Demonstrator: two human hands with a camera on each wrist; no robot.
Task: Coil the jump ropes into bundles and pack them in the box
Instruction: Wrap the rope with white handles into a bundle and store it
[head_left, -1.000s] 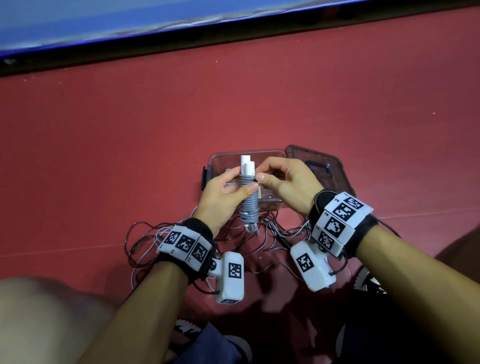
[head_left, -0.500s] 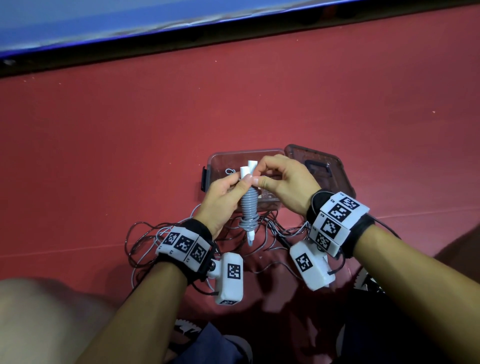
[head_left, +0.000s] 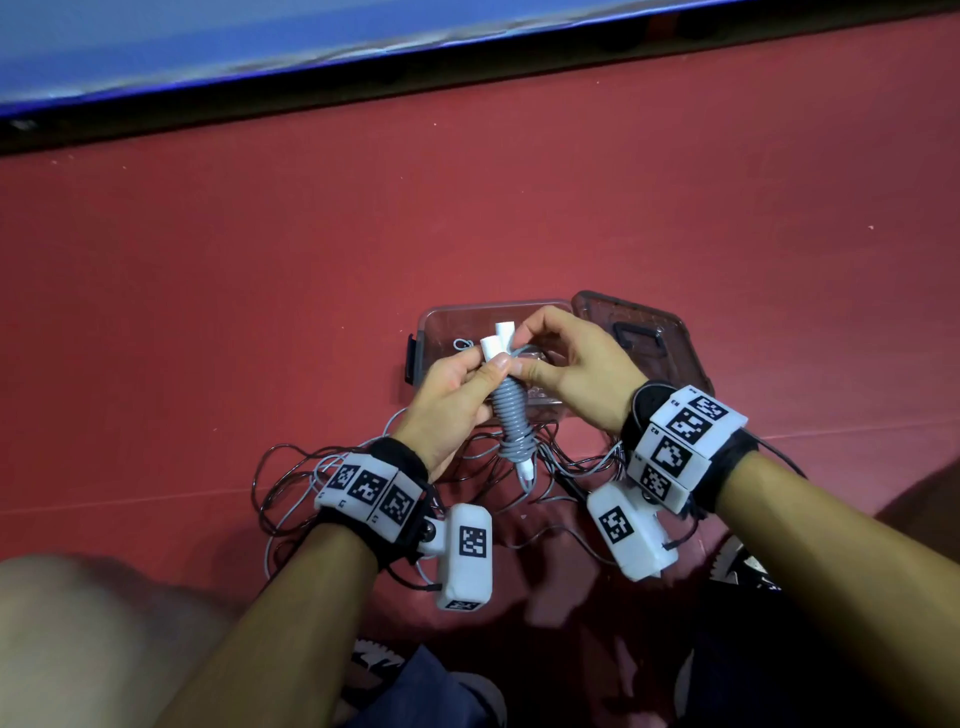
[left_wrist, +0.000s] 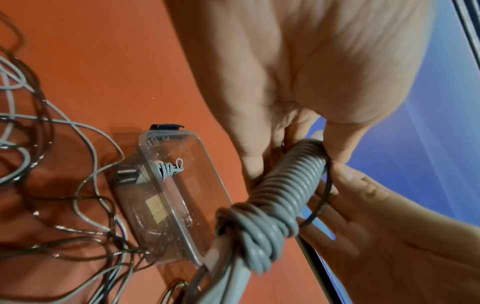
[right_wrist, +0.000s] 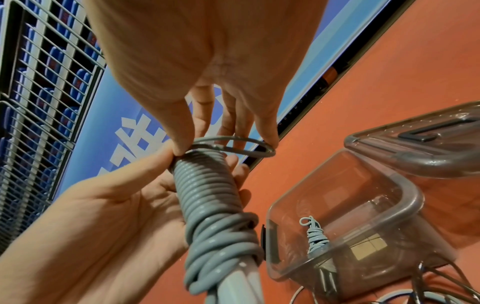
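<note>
Centre of the head view: the left hand grips a grey jump rope bundle, its cord wound tightly round two white handles that stick out at the top. The right hand pinches the last loop of cord between thumb and fingertips and holds it open just above the windings — apparently the final tuck that locks the coil. This bundle is thus nearly finished but not yet packed.

Behind the hands stands the clear plastic box, open on the red floor; its lid lies touching it at the right. Inside — best seen in the wrist views — rests one coiled grey rope, already packed.

In the lower centre, loose grey and dark cords sprawl tangled on the floor near the box. Their number cannot be told; judging by them, more coiling and packing remains.
</note>
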